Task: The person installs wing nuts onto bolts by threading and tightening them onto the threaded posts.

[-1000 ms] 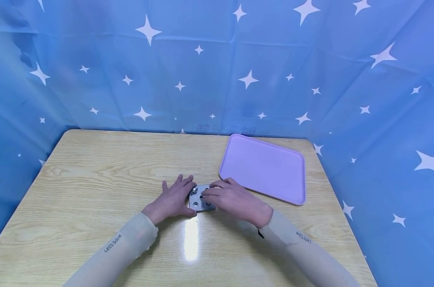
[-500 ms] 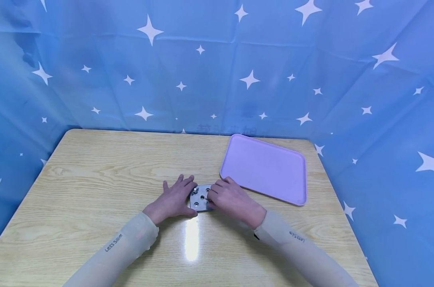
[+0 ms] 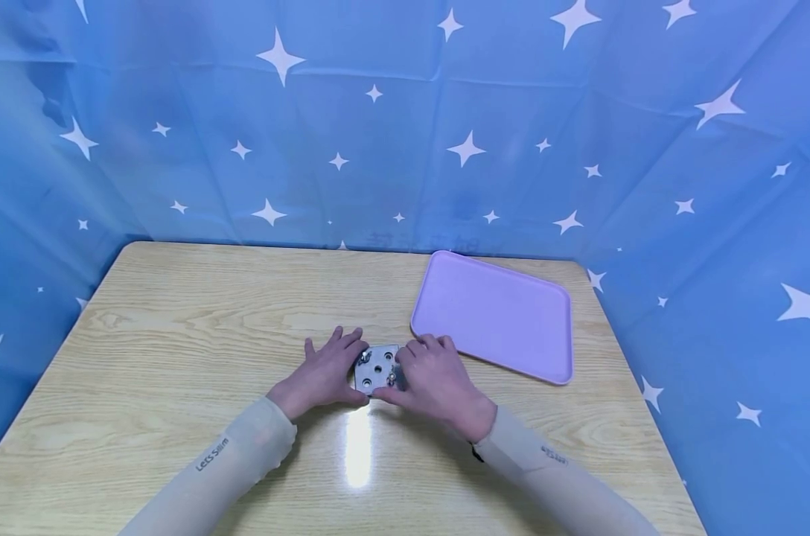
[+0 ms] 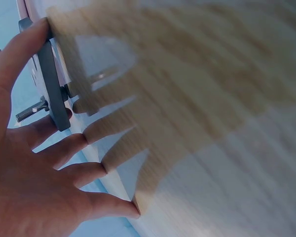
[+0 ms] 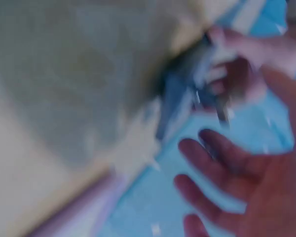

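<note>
A small grey metal plate (image 3: 378,369) with several holes lies between my hands on the wooden table. A threaded bolt (image 4: 29,111) with a wing-shaped nut at its base stands up from the plate's far left corner. A second small bolt (image 3: 391,379) shows at the near right hole. My left hand (image 3: 321,374) grips the plate by its left side, thumb at the near edge, index finger at the far corner, other fingers spread. My right hand (image 3: 438,378) is at the plate's right side, thumb stretched along the near edge. The right wrist view is blurred and shows its fingers loosely bent, apart from the thumb.
A purple tray (image 3: 492,316) lies at the back right of the table (image 3: 197,320), close beyond my right hand. Blue star-patterned cloth (image 3: 391,119) hangs behind the table and along its sides.
My right hand has drawn back from over the plate's holes to its right side, and its thumb has opened outward, uncovering the near right bolt. My left hand stays put.
</note>
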A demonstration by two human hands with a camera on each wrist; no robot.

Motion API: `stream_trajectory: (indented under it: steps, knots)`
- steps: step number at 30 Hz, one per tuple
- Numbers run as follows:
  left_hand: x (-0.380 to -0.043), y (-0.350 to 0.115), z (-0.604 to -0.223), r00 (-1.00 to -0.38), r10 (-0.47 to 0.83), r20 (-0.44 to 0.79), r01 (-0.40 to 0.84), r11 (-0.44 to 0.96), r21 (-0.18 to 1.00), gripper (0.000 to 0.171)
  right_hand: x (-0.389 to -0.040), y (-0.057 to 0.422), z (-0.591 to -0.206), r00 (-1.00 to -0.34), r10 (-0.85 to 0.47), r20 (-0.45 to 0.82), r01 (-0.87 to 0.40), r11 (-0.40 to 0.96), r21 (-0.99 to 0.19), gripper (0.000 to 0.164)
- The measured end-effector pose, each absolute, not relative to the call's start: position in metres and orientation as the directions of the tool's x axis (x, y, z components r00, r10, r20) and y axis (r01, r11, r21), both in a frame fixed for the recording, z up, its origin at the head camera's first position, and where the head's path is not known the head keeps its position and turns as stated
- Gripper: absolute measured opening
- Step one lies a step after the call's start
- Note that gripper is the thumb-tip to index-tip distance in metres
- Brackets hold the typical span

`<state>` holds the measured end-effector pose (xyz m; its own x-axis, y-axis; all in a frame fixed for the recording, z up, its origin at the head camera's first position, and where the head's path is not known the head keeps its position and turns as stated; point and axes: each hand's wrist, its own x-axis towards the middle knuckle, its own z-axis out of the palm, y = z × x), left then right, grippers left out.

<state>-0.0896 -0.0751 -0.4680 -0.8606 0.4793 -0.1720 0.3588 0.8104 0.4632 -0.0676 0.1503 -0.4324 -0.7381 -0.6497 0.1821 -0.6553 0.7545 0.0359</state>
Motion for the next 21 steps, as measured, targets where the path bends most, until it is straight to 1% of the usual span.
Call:
stream_trajectory:
  steps: [2,4,7,9,10,14,15,19,21]
  knots:
    - [-0.09,-0.075,-0.468,-0.859,0.48,-0.178,0.357,0.811,0.463,0.094,-0.071,0.157,-0.424,-0.686,-0.716,0.131,-0.719,0.694,0.027,0.049]
    - [-0.09,-0.074,-0.468,-0.86,0.479,-0.179,0.356,0.813,0.461,0.093,-0.075,0.162,-0.42,-0.596,-0.797,0.096,-0.798,0.601,0.038,0.04]
    - [-0.09,-0.074,-0.467,-0.859,0.478,-0.185,0.355,0.815,0.458,0.093,-0.079,0.166,-0.419,-0.474,-0.878,0.072,-0.875,0.478,0.07,0.037]
    - [-0.09,-0.074,-0.468,-0.858,0.48,-0.183,0.357,0.814,0.458,0.092,-0.081,0.166,-0.422,-0.432,-0.898,0.079,-0.893,0.438,0.102,0.032]
    - [-0.09,-0.074,-0.468,-0.858,0.481,-0.181,0.359,0.813,0.459,0.092,-0.081,0.165,-0.424,-0.424,-0.902,0.084,-0.894,0.431,0.117,0.029]
    - [-0.091,-0.074,-0.47,-0.858,0.48,-0.183,0.353,0.809,0.47,0.092,-0.08,0.16,-0.431,-0.442,-0.889,0.12,-0.876,0.457,0.156,0.021]
    - [-0.091,-0.074,-0.47,-0.859,0.479,-0.183,0.351,0.809,0.472,0.091,-0.08,0.159,-0.432,-0.455,-0.881,0.129,-0.866,0.472,0.164,0.02]
    - [-0.09,-0.074,-0.469,-0.861,0.476,-0.181,0.349,0.81,0.471,0.092,-0.077,0.151,-0.438,-0.531,-0.821,0.211,-0.807,0.565,0.17,0.004]
    - [-0.09,-0.075,-0.468,-0.861,0.477,-0.176,0.352,0.809,0.472,0.091,-0.074,0.146,-0.44,-0.576,-0.774,0.262,-0.769,0.622,0.146,0.011]
